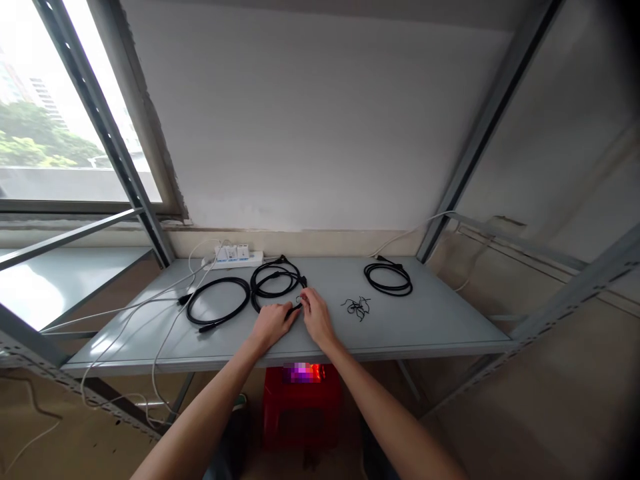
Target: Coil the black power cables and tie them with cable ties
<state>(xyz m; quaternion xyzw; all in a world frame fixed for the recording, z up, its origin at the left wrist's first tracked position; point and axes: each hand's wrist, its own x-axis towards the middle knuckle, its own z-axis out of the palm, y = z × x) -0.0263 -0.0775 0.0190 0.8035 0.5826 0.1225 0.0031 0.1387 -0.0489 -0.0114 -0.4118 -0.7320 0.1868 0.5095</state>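
A coiled black cable [254, 280] lies on the grey shelf at the middle. My left hand [273, 323] is closed on the near side of this coil, its thumb and fingers at the cable. Just to its right, the fingertips of my right hand [316, 313] pinch a thin black twist tie [299, 299] beside the same cable. Part of the tie is hidden by the fingers. To the right of my hands lies a small loose pile of black twist ties [358, 308]. A second black cable coil [247, 300] rests at the left, and a third coil [411, 283] at the right.
A white power strip [233, 262] with plugged-in adapters stands at the back left of the shelf [430, 320]. White cords [165, 300] run from it over the left front edge. Metal uprights [487, 133] frame the shelf. A red stool [303, 413] stands underneath.
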